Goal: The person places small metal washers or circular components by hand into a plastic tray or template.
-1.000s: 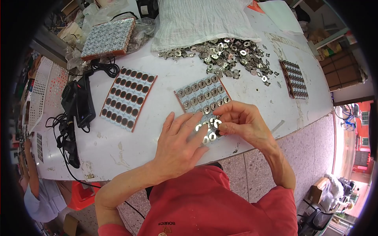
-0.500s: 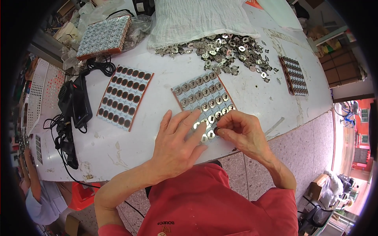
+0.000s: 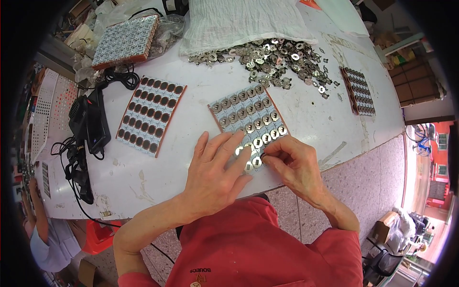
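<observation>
Both hands [image 3: 215,170] press shiny (seemingly metal) discs [image 3: 253,160] into a gridded tray [image 3: 246,112].

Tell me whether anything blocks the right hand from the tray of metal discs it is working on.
Nothing visible does. The right hand has its fingers already on a metal disc at the near edge of the tray. The left hand lies flat beside it, covering the tray's near corner.
</observation>
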Demonstrator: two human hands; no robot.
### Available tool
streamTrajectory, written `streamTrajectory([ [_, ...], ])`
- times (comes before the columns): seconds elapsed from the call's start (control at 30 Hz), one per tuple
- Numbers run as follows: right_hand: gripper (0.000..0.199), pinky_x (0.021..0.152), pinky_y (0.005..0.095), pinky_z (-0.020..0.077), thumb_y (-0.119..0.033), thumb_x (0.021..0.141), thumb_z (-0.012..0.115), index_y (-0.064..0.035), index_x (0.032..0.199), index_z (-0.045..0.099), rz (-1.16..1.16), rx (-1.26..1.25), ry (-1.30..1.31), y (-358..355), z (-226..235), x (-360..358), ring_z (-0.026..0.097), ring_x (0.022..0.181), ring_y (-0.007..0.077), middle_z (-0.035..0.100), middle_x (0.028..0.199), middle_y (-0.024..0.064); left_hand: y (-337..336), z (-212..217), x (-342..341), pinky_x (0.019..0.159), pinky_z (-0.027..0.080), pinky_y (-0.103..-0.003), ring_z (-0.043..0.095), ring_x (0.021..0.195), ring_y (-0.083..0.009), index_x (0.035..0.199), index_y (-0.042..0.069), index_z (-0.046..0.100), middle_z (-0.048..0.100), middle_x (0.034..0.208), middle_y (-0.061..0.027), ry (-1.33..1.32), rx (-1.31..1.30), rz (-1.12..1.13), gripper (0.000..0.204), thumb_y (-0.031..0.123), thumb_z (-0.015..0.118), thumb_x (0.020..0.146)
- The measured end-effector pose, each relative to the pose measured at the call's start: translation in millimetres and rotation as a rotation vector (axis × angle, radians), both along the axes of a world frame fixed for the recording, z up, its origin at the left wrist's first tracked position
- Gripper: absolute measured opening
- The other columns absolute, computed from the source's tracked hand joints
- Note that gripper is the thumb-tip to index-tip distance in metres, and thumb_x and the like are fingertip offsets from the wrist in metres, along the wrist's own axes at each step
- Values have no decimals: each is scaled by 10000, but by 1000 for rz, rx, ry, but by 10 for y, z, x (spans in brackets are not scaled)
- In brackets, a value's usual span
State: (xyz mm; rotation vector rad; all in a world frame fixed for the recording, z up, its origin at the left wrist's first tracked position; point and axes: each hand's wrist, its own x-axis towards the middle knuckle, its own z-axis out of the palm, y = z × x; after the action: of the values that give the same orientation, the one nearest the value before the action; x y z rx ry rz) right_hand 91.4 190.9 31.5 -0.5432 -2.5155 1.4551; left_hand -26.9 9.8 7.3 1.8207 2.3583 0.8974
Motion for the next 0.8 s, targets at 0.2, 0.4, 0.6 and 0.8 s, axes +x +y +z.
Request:
streamTrajectory([
  [0.2,151,630,348,497,30,793,697,-1,937,662,31,78,0,-11,42,48,650,722,258,643,861,119,-1,-3,7,1087,321,-626,460,1282,-376,1212,26,651,479,1441,-188,3,-8,0,523,252,781,759],
  [0.4,124,636,385,493,18,791,680,-8,910,655,79,120,-39,32,36,19,646,723,306,642,845,127,1,5,10,1085,323,-626,463,1274,-377,1202,17,658,478,1439,-190,12,-13,-4,508,248,775,765],
  [0.6,101,634,424,490,11,792,661,-2,891,650,134,160,-25,75,23,-21,647,721,343,643,832,151,23,5,7,1078,330,-625,467,1260,-374,1209,15,656,481,1434,-188,23,-18,-8,512,243,772,766],
  [0.8,127,637,400,504,2,798,678,12,923,657,158,151,-68,95,100,-11,650,705,315,648,819,148,13,10,7,1072,332,-621,470,1259,-369,1205,23,656,485,1423,-190,35,-6,-2,505,245,772,767],
])
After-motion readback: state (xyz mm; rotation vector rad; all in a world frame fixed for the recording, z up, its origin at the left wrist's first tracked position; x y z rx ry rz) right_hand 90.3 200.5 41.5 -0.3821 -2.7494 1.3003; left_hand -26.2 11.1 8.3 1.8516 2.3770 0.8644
